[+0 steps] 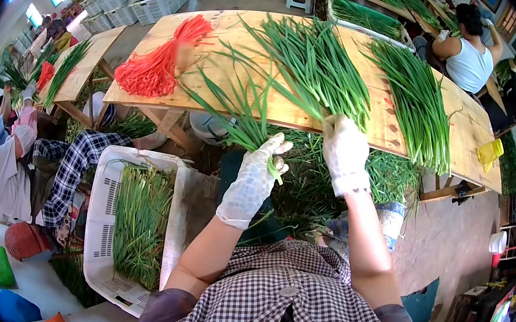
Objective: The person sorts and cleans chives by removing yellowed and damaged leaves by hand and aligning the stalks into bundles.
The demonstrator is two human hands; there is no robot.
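My left hand [256,177], in a whitish glove, is closed round the lower ends of a small bunch of green chives [247,118]. Their leaves fan out up and to the left over the table's front edge. To its right, my gloved right hand [343,151] is closed at the near end of a big pile of chives [320,60], with a few stalks running from its fingers to the upper left. Its fingertips are partly hidden. Another chive pile [414,102] lies further right on the wooden table [235,28].
Red ties [161,61] lie heaped on the table's left, and a yellow object [490,152] on its right end. A white crate [100,206] of chives stands at lower left. Loose greens [307,179] cover the floor below. Co-workers sit left [8,171] and at upper right [473,58].
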